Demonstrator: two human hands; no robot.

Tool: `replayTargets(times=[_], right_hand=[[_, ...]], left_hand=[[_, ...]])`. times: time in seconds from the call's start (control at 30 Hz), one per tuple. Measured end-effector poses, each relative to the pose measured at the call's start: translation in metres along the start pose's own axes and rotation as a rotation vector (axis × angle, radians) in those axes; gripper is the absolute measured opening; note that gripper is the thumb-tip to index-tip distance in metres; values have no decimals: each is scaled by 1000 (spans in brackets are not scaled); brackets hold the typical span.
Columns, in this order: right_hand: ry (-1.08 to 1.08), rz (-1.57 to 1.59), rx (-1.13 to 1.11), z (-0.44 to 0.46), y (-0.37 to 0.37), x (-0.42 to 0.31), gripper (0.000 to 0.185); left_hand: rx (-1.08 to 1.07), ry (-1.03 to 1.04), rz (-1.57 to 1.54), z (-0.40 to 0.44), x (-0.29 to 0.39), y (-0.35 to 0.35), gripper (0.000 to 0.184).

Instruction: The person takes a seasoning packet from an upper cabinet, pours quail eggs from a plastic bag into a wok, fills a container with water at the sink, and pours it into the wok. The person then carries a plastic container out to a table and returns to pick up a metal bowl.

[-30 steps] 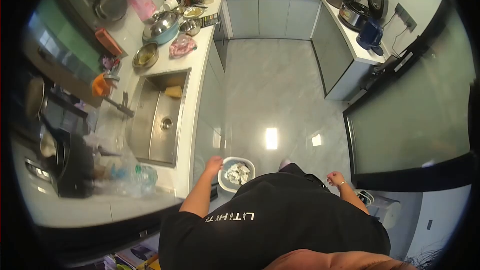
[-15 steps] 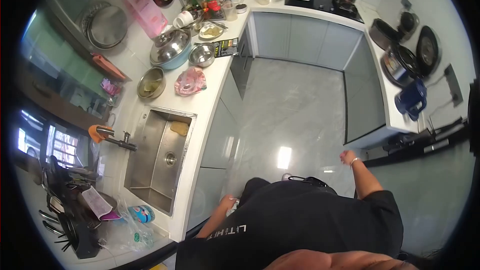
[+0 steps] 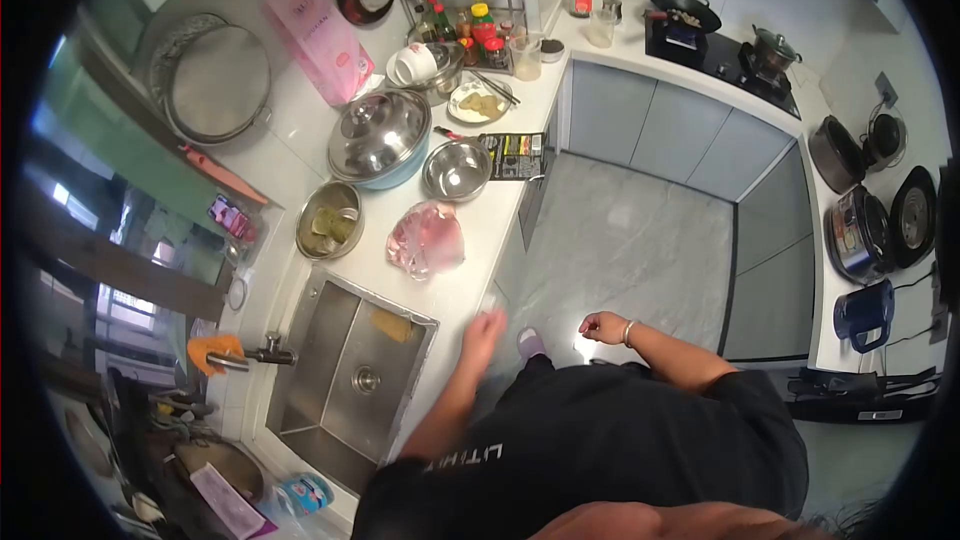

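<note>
My left hand is raised at the counter edge, right of the sink, its fingers smeared by motion. Closest ahead of it on the counter lies a crumpled pink-and-white plastic bag. My right hand, a bracelet at the wrist, hangs over the floor in front of my body, fingers curled in and nothing visible in them. Beyond the bag stand a metal bowl, a metal basin with greenish contents and a blue pot with a steel lid.
A plate of food with chopsticks and a black packet lie farther along the counter. A wok and a lidded pot stand on the stove. Cookers and a blue kettle line the right counter.
My body has moved forward along the counter, nearer the pink bag. My left hand has risen forward to the counter edge. The right hand has swung inward, in front of my body.
</note>
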State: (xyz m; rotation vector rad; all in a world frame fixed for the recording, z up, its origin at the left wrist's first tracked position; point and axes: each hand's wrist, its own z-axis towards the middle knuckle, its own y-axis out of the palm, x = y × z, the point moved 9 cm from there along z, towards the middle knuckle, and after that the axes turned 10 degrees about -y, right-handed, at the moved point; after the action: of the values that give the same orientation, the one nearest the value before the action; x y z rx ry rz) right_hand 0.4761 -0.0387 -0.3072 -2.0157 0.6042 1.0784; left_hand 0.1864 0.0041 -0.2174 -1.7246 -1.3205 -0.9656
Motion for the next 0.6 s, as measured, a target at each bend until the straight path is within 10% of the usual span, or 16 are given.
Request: replayTargets(times=[0.17, 0.33, 0.43, 0.6], right_hand=[[-46, -198, 28, 4, -35, -15, 28], [299, 321, 400, -70, -78, 51, 17], [390, 170, 434, -119, -81, 70, 19], [450, -168, 259, -145, -69, 182, 34]], left_hand=[[-27, -292, -413, 197, 103, 3, 70], [141, -508, -926, 311, 67, -8, 52], [267, -508, -948, 318, 65, -11, 33], [-93, -413, -879, 267, 97, -4, 20]])
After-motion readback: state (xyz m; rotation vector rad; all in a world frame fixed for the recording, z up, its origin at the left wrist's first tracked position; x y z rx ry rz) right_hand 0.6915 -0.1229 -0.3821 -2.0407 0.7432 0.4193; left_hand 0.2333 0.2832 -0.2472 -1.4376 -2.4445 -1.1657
